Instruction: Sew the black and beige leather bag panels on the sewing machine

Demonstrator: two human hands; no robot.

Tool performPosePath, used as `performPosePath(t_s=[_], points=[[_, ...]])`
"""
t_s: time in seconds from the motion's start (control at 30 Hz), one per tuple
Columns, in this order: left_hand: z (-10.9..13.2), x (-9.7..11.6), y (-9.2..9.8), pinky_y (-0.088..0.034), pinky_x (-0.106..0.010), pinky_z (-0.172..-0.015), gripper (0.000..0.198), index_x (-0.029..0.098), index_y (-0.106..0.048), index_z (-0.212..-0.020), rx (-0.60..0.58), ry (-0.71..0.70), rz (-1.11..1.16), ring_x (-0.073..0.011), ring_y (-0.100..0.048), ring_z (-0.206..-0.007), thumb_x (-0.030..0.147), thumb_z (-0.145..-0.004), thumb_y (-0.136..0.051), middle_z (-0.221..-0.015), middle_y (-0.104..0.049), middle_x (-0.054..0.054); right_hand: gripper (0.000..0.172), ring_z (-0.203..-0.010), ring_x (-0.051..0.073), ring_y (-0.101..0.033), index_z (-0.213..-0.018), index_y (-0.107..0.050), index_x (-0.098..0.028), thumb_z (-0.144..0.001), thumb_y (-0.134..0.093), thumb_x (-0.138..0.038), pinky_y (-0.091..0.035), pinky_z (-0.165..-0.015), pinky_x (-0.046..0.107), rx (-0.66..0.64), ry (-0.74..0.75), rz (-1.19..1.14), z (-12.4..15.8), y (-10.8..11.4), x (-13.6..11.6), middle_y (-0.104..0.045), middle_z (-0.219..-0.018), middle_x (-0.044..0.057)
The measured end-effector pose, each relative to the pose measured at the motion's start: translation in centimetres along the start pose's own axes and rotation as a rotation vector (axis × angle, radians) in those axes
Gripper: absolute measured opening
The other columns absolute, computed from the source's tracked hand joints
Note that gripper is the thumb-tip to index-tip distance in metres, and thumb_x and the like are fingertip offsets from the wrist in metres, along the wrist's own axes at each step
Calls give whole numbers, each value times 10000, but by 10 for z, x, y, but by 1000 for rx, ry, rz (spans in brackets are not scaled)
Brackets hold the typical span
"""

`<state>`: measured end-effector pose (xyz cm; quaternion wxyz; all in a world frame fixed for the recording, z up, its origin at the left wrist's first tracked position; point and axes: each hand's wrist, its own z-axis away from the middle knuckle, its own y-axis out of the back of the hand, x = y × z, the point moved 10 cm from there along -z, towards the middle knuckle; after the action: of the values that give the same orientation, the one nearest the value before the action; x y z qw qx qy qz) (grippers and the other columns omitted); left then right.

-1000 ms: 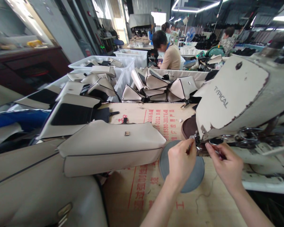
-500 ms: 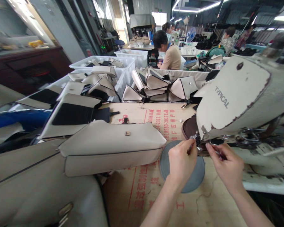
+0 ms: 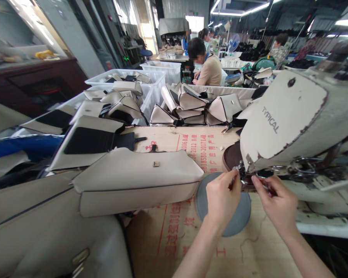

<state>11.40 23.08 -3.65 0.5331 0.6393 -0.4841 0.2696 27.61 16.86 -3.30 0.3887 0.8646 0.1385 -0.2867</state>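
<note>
My left hand (image 3: 222,196) is pinched at the needle area under the head of a worn cream sewing machine (image 3: 290,116) marked TYPICAL. What its fingertips hold is too small to make out. My right hand (image 3: 277,204) is closed in a pinch just right of the needle, gripping a thin dark item that I cannot name. Both hands hover over a grey round pad (image 3: 237,220) on the wooden table (image 3: 174,239). A beige handbag (image 3: 139,181) lies on its side to the left of my hands.
Several beige and black bags are piled at the table's far side (image 3: 191,106) and in white plastic crates (image 3: 127,83). More beige bag panels (image 3: 46,227) fill the near left. A seated person in a tan shirt (image 3: 207,67) works farther back. A brown round object (image 3: 232,156) sits behind the needle.
Almost nothing has moved; both hands stay pinched at the needle with only slight finger shifts.
</note>
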Motion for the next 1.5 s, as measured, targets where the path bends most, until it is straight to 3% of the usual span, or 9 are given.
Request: performPosePath(t_s=[0.37, 1.2, 1.5], points=[[1, 1, -3, -467, -207, -687, 187, 184, -659, -922, -12, -10, 8, -132, -638, -758, 192, -825, -500, -892, -699, -35, 261, -496, 111, -472, -708, -609, -154, -771, -572, -405, -375, -526, 226, 1, 22, 1, -1, 1, -5, -563, -578, 14], [2, -2, -5, -419, -192, -580, 213, 204, -669, -916, -42, 24, -76, -118, -629, -656, 244, -852, -470, -799, -707, -23, 236, -497, 103, -476, -726, -623, -163, -777, -585, -391, -372, -532, 223, -14, 70, 22, 0, -2, -6, -556, -582, 0], [1, 0, -4, -451, -193, -639, 190, 204, -651, -900, -25, 6, -46, -122, -636, -697, 228, -846, -471, -838, -703, -18, 249, -500, 104, -474, -746, -629, -161, -774, -589, -405, -372, -534, 228, -3, 95, 43, 1, -1, -5, -561, -594, 3]])
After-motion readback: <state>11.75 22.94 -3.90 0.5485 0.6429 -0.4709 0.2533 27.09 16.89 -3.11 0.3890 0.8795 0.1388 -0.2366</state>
